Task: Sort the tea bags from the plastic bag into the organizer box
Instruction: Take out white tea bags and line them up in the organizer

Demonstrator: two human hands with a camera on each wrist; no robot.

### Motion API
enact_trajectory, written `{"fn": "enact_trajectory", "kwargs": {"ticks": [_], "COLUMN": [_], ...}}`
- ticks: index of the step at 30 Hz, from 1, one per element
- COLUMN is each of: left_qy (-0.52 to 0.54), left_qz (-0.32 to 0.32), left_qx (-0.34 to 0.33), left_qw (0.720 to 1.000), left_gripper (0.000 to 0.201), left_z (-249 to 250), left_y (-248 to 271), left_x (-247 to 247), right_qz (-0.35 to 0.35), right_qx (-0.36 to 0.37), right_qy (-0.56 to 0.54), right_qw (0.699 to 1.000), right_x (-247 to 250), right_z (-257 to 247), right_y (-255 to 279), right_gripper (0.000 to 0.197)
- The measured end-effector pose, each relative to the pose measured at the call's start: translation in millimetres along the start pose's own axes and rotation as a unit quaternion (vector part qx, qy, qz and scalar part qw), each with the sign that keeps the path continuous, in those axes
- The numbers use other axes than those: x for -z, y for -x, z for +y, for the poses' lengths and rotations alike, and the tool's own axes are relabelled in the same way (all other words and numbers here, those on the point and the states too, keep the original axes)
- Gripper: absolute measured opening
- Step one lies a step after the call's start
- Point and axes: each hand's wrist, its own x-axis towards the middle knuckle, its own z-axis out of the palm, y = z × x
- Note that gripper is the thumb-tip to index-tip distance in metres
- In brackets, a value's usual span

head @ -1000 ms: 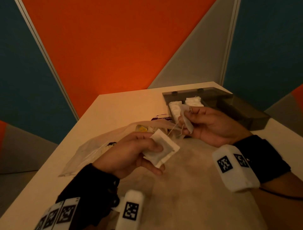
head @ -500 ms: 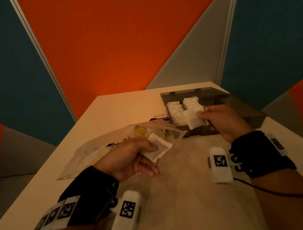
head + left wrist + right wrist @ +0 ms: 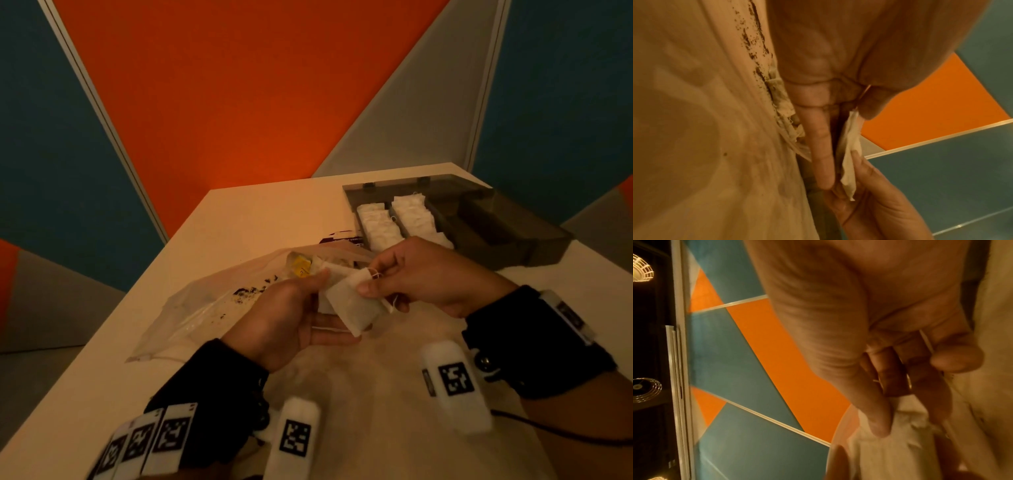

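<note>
A white tea bag (image 3: 352, 308) is held above the table between both hands. My left hand (image 3: 330, 303) grips it with the thumb on top and the fingers underneath. My right hand (image 3: 369, 281) pinches its upper right corner, where the string loops. In the left wrist view the tea bag (image 3: 849, 155) stands edge-on beside my left fingers (image 3: 822, 154). The right wrist view has my thumb pressed on the tea bag (image 3: 890, 451). The dark organizer box (image 3: 486, 236) lies open at the back right, two of its compartments filled with white tea bags (image 3: 376, 222). The clear plastic bag (image 3: 205, 305) lies to the left.
Loose tea crumbs and a yellow tag (image 3: 301, 267) lie inside the plastic bag. A dark packet (image 3: 342, 237) shows between the bag and the box. The table's left edge (image 3: 113, 329) runs close to the bag. Wall panels stand behind the table.
My right hand carried its own tea bag to the organizer box, left it there, and came back to pinch the tea bag in my left hand.
</note>
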Motion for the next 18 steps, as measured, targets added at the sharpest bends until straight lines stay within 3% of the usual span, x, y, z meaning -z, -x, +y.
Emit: {"fn": "enact_trajectory", "kwargs": {"ticks": [2, 8, 18], "left_qy": [-0.02, -0.103, -0.137], "left_qz": [0.004, 0.012, -0.068], "left_qx": [-0.007, -0.078, -0.044], "left_qw": [1.0, 0.992, 0.987], "left_gripper": [0.049, 0.025, 0.036], "left_z": [-0.8, -12.6, -11.2], "left_y": [0.1, -4.2, 1.7], "left_x": [1.7, 9.0, 8.7], "right_qz": [0.001, 0.03, 0.155], "right_qx": [-0.001, 0.008, 0.012], "right_qy": [0.002, -0.022, -0.109], "right_qw": [1.0, 0.999, 0.982], "right_x": [-1.2, 5.6, 43.4], "right_z": [0.5, -0.7, 6.6], "right_y": [-0.2, 1.5, 2.9], "right_gripper": [0.016, 0.014, 0.008]}}
